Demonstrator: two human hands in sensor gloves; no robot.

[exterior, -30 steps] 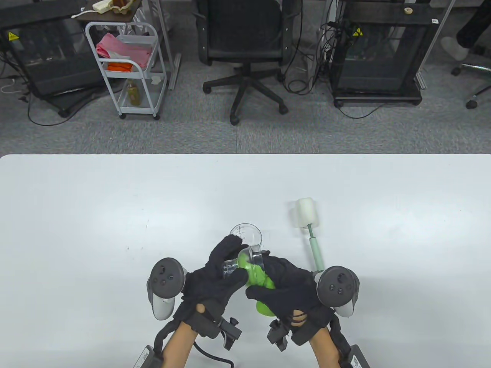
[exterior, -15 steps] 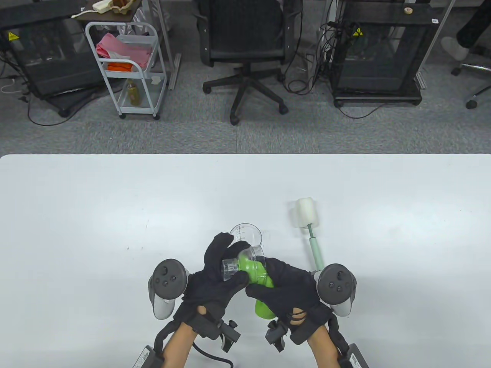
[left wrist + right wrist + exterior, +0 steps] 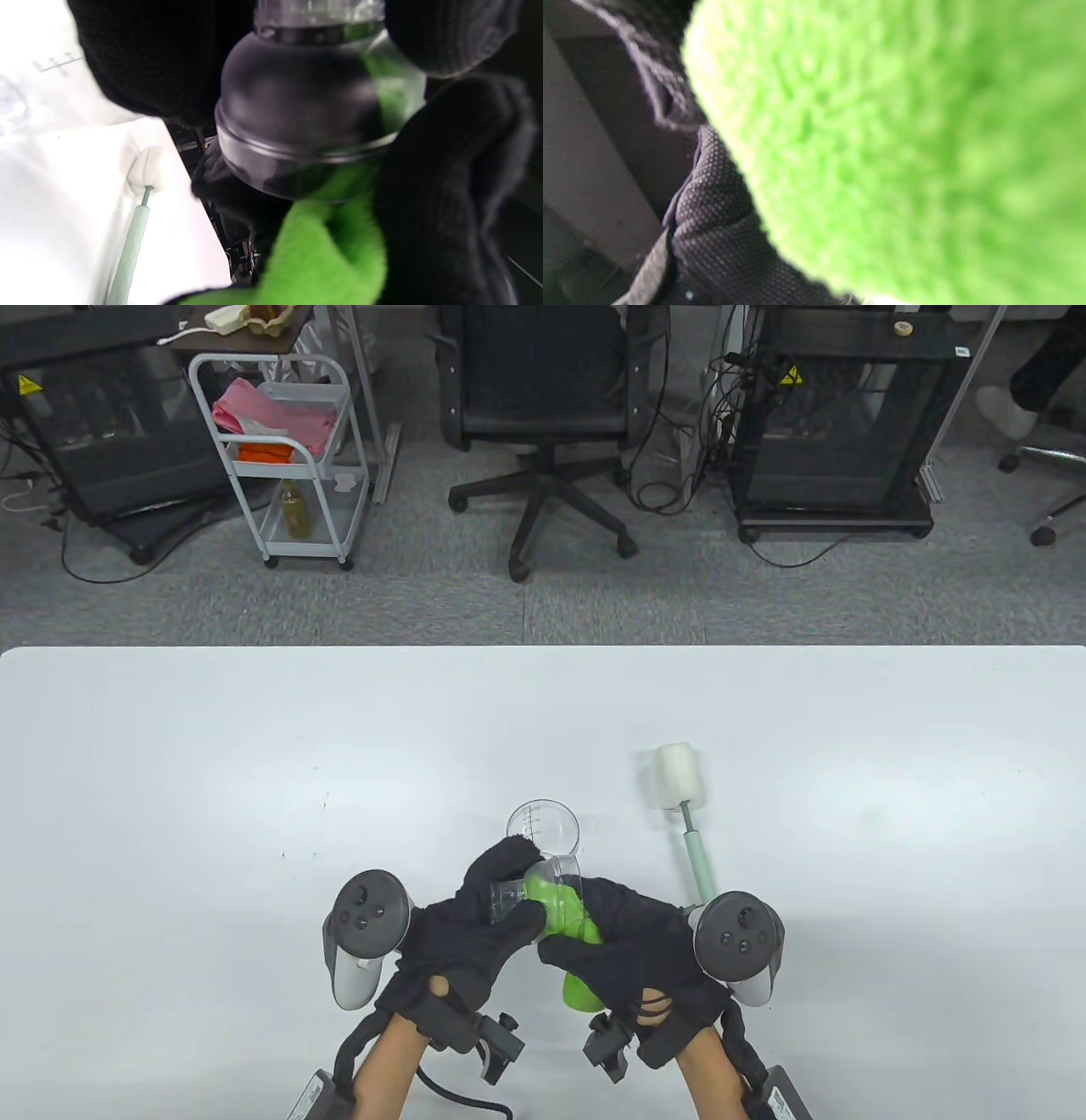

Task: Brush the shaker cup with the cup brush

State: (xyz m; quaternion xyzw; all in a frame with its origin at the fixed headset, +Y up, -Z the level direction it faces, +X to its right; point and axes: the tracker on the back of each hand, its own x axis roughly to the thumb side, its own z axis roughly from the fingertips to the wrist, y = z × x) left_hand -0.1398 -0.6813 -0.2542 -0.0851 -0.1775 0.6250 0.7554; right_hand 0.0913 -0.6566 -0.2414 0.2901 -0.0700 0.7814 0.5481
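Observation:
My left hand (image 3: 475,920) grips a clear domed shaker lid (image 3: 560,869) just above the table. My right hand (image 3: 632,950) holds a green cloth (image 3: 556,909) pushed into the lid's open side. In the left wrist view the lid (image 3: 297,114) sits between my left fingers (image 3: 161,55), with the cloth (image 3: 326,254) and right glove (image 3: 449,190) below. The right wrist view is filled by the cloth (image 3: 903,148). The clear shaker cup (image 3: 544,823) stands upright just beyond my hands. The cup brush (image 3: 676,777), with a white sponge head and pale green handle, lies untouched to the right.
The white table (image 3: 212,780) runs wide on both sides. The brush handle (image 3: 701,869) ends beside my right-hand tracker (image 3: 735,946). Beyond the far edge are an office chair (image 3: 543,407), a white cart (image 3: 280,458) and black racks.
My left fingers lifted off the lid half a second ago and now curl back over it. The lid turned a little against the cloth. Both hands shifted slightly left.

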